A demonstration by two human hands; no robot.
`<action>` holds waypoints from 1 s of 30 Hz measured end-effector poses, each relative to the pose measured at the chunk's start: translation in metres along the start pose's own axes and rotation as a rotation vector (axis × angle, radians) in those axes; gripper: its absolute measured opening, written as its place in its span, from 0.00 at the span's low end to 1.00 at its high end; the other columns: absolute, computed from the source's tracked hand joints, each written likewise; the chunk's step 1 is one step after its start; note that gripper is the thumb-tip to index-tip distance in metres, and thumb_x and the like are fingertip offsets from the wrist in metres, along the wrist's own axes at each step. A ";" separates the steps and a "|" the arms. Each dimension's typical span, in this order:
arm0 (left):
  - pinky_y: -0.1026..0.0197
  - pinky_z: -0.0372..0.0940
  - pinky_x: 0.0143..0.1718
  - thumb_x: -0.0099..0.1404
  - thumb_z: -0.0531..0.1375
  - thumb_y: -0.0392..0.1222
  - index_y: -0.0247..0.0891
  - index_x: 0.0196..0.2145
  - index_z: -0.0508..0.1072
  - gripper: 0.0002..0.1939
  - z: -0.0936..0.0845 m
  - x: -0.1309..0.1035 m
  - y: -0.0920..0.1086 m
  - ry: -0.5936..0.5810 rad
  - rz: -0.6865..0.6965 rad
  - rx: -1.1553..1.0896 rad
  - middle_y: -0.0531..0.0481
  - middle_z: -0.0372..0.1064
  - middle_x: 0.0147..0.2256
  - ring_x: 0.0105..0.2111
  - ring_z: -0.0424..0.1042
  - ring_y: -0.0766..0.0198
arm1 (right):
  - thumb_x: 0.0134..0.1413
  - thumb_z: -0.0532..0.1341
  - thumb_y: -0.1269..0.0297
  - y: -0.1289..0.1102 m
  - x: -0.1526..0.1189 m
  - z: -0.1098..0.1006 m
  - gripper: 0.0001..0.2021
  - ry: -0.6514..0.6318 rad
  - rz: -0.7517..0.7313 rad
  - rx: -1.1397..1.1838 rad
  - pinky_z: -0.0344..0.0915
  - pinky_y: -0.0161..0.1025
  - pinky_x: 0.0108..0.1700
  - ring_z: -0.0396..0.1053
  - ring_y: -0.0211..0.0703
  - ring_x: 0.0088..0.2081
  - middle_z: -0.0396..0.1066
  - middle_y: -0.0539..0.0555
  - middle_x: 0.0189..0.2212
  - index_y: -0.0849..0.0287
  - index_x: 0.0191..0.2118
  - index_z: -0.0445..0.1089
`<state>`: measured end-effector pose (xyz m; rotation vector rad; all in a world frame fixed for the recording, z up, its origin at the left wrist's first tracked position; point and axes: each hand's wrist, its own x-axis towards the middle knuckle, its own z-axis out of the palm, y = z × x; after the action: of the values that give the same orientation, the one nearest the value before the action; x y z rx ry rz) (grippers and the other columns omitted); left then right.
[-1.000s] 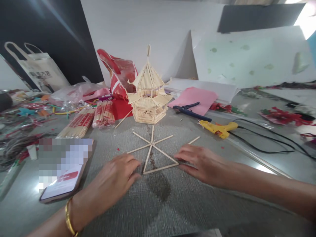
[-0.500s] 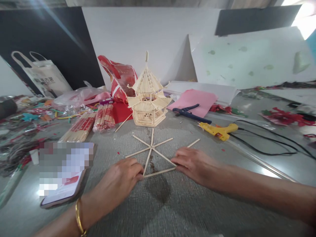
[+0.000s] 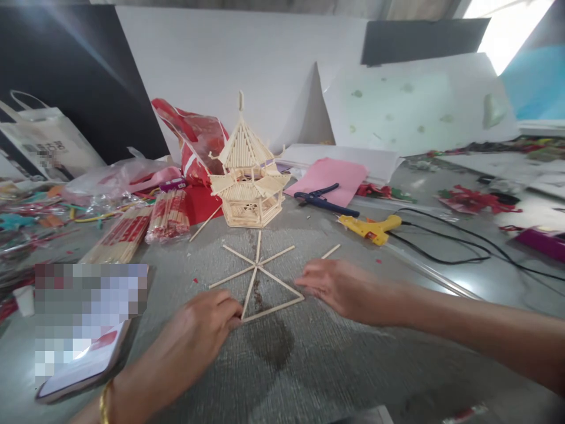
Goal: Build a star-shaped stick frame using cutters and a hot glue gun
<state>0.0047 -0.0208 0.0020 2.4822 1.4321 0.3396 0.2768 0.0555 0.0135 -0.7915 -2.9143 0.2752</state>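
Observation:
On the grey table lies a star of thin wooden sticks, its spokes meeting in the middle. One more wooden stick joins the ends of the two near spokes. My left hand has its fingers closed at the left end of this joining stick, where it meets a spoke. My right hand hovers just beyond the right corner, fingers loosely stretched and apart from the sticks. A loose stick shows partly behind it. Past the star stands a pagoda model built of the same sticks.
A yellow glue gun with a black cord and blue-handled pliers lie at the right. To the left are a phone and bagged stick bundles. A red bag and pink paper sit behind.
My right hand has come off the right corner of the joining stick. My left hand stays at its left end. The view has swung to the right.

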 end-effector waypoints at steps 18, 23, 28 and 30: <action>0.61 0.63 0.38 0.67 0.51 0.39 0.41 0.37 0.71 0.10 -0.006 -0.006 0.003 0.009 -0.055 0.082 0.51 0.70 0.34 0.35 0.69 0.63 | 0.59 0.51 0.70 0.011 0.022 -0.020 0.12 0.055 0.053 -0.092 0.60 0.39 0.43 0.65 0.43 0.41 0.68 0.56 0.38 0.61 0.42 0.70; 0.61 0.63 0.37 0.67 0.51 0.39 0.41 0.37 0.71 0.08 -0.001 -0.009 0.006 0.017 -0.067 0.080 0.51 0.69 0.34 0.35 0.69 0.63 | 0.58 0.51 0.72 0.023 0.056 -0.017 0.11 0.045 0.003 -0.205 0.60 0.40 0.43 0.64 0.43 0.40 0.68 0.56 0.38 0.61 0.41 0.70; 0.59 0.63 0.38 0.66 0.52 0.40 0.41 0.36 0.70 0.08 0.003 -0.013 0.003 0.023 -0.083 0.081 0.51 0.69 0.34 0.35 0.69 0.62 | 0.58 0.51 0.72 0.025 0.067 -0.013 0.10 -0.026 -0.010 -0.260 0.59 0.40 0.42 0.65 0.42 0.39 0.69 0.56 0.35 0.62 0.38 0.70; 0.57 0.63 0.38 0.66 0.51 0.40 0.41 0.36 0.70 0.08 0.003 -0.013 0.001 0.020 -0.094 0.077 0.51 0.69 0.34 0.35 0.69 0.61 | 0.58 0.51 0.72 0.023 0.066 -0.012 0.10 -0.046 -0.013 -0.268 0.59 0.39 0.43 0.65 0.42 0.38 0.69 0.56 0.34 0.62 0.37 0.70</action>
<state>0.0005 -0.0332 -0.0013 2.4669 1.5928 0.2958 0.2336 0.1108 0.0245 -0.8087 -3.0388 -0.1028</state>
